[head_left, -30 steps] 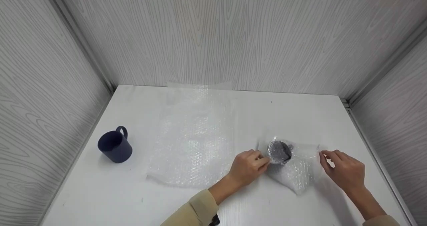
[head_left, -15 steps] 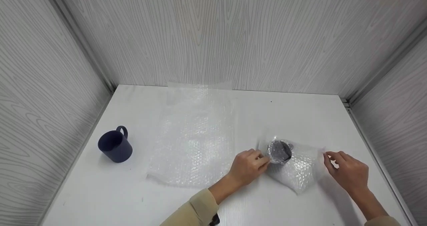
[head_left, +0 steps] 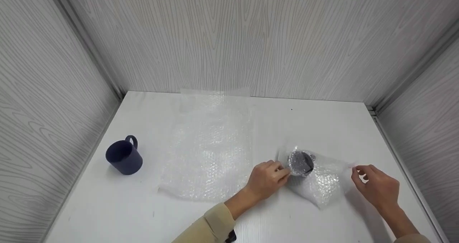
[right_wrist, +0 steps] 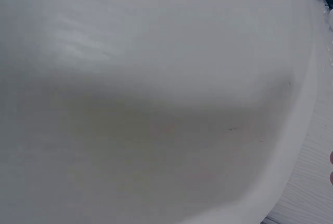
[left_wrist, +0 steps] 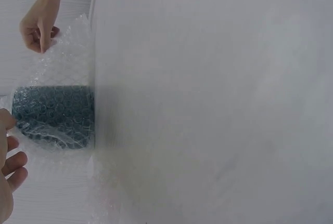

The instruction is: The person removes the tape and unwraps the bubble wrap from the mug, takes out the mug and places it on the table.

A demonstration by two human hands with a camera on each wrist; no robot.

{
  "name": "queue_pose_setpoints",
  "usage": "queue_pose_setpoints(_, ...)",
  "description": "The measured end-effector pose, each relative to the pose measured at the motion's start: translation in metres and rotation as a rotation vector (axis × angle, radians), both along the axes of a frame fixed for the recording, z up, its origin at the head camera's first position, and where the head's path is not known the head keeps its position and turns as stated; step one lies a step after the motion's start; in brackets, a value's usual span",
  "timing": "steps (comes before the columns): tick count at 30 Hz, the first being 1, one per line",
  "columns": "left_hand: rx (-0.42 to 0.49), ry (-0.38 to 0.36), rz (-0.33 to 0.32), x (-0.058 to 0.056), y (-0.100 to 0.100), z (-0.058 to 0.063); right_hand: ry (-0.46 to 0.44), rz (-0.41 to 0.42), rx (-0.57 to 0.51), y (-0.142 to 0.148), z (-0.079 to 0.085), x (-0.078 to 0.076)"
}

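A dark mug (head_left: 300, 162) stands on the right side of the table with bubble wrap (head_left: 324, 185) around it. Through the plastic it shows blue-green in the left wrist view. My left hand (head_left: 267, 178) holds the wrapped mug at its left side, fingers curled by the rim. Out to the right, my right hand (head_left: 378, 185) pinches the loose end of the wrap between thumb and fingertips and stretches it away from the mug. The right wrist view catches only a sliver of fingertips (right_wrist: 331, 168) at its edge.
A second sheet of bubble wrap (head_left: 211, 146) lies flat mid-table, its far end reaching the back wall. At the left, a navy blue mug (head_left: 125, 160) stands with its handle toward the back. Wood-grained panels (head_left: 229, 38) enclose the white table (head_left: 322, 121) at back and sides.
My right hand has drawn the wrap's loose end slightly right and toward me, opening out the folded edge. The left hand and the wrapped mug have stayed in place.
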State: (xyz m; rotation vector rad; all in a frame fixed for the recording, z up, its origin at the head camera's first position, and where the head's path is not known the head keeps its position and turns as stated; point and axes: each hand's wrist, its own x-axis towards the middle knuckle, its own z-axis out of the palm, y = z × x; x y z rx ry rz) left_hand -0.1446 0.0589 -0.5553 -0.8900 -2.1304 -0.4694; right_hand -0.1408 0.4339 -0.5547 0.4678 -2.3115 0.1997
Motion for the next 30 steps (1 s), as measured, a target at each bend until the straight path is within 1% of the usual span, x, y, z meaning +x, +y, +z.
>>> queue_pose_setpoints(4, 0.003, 0.005, 0.001, 0.000, 0.000, -0.001, -0.013, -0.022, 0.004, 0.004, -0.003, 0.003)
queue_pose_setpoints(10, -0.005, 0.011, 0.002, 0.000, 0.000, 0.001, -0.016, -0.044, 0.046, 0.011, -0.006, 0.005)
queue_pose_setpoints(18, -0.005, 0.014, -0.002, 0.000, -0.001, 0.001, 0.012, -0.033, 0.027, 0.016, -0.010, 0.006)
queue_pose_setpoints(25, -0.013, 0.003, -0.002, 0.000, -0.001, 0.002, -0.002, -0.083, 0.067, 0.019, -0.011, 0.008)
queue_pose_setpoints(27, -0.011, 0.001, -0.001, 0.000, -0.001, 0.002, -0.005, -0.086, 0.060, 0.020, -0.010, 0.009)
queue_pose_setpoints(30, -0.006, 0.001, -0.001, 0.000, -0.001, 0.002, 0.028, -0.071, 0.025, 0.018, -0.010, 0.010)
